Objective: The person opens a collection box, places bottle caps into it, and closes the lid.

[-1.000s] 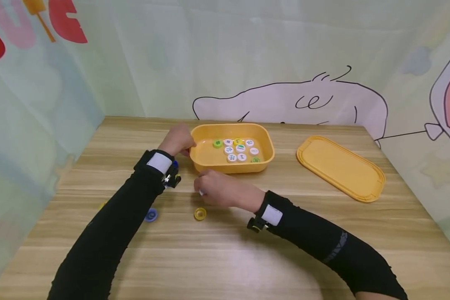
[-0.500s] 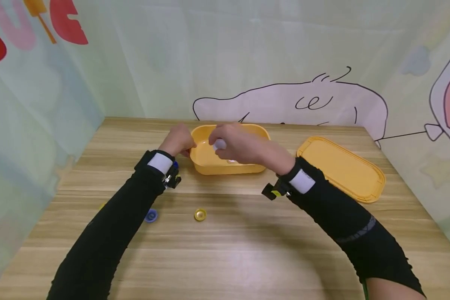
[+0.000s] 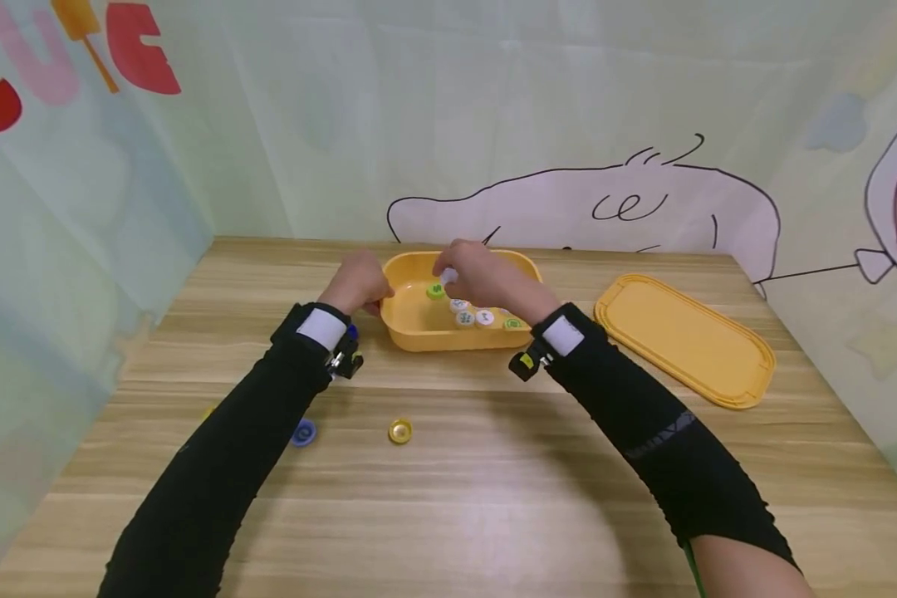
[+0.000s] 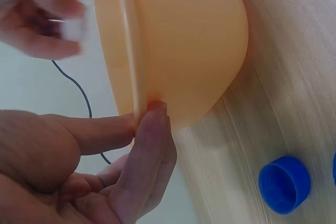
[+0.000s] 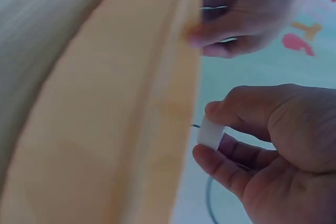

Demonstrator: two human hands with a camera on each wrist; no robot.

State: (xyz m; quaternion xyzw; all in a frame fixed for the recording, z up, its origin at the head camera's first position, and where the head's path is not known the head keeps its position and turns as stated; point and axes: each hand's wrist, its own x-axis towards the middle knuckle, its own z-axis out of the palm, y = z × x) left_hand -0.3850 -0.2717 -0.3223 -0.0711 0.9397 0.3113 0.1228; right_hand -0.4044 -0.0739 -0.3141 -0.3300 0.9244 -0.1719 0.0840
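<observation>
A yellow plastic box (image 3: 441, 340) stands at the back of the table, with several white and green bottle caps (image 3: 484, 317) on its floor. My left hand (image 3: 356, 282) pinches the box's left rim between thumb and fingers, plainly seen in the left wrist view. Over the box, my right hand (image 3: 482, 274) holds a white bottle cap (image 5: 210, 134) between thumb and fingertips, above the rim. Part of the box and some caps are hidden under the right hand.
A yellow lid (image 3: 685, 340) lies flat to the right of the box. On the table in front are a yellow cap (image 3: 399, 431) and a blue cap (image 3: 303, 432). Another blue cap (image 4: 284, 184) sits near the left hand. Printed cloth hangs behind.
My right hand has lifted from the table in front of the box to above it, carrying the white bottle cap. The left hand keeps its hold on the rim.
</observation>
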